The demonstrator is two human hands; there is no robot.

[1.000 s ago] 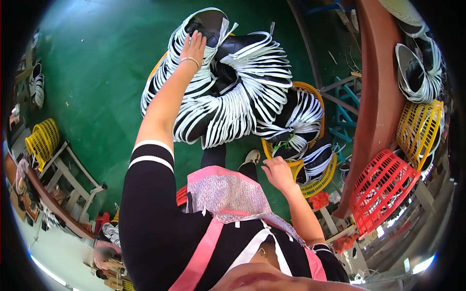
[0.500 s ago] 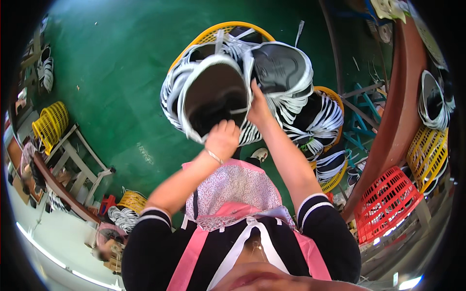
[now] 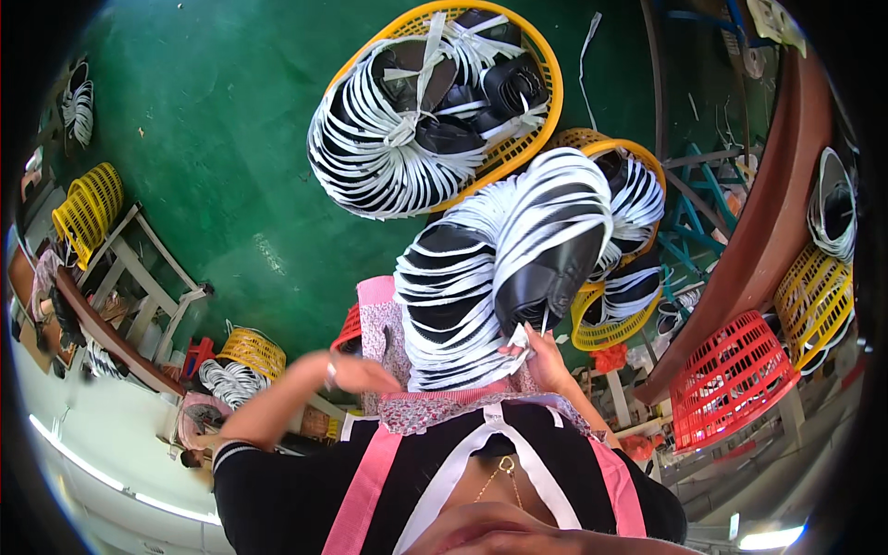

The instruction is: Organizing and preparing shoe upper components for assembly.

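Black-and-white bundles point(image 3: 370, 153) in far yellow basket point(image 3: 553, 79), base hidden
Grip of the right hand point(image 3: 548, 363) clamps the white tie point(image 3: 520, 344) of the near bundle point(image 3: 449, 301); left hand point(image 3: 363, 374) uncurled, empty.

1. A worker's right hand point(image 3: 548, 366) grips a white tie point(image 3: 519, 349) at the near end of a bulky bundle of black, white-edged shoe pieces point(image 3: 555, 231), in front of a pink-trimmed floral apron point(image 3: 374, 326).
2. The left hand point(image 3: 363, 375), fingers extended, hovers near the bundle's lower left side.
3. Beyond, a large yellow basket point(image 3: 553, 79) on a green floor point(image 3: 203, 185) holds another tied bundle point(image 3: 356, 139).
4. At right, a red basket point(image 3: 731, 379) sits beside a red-brown beam point(image 3: 758, 222).
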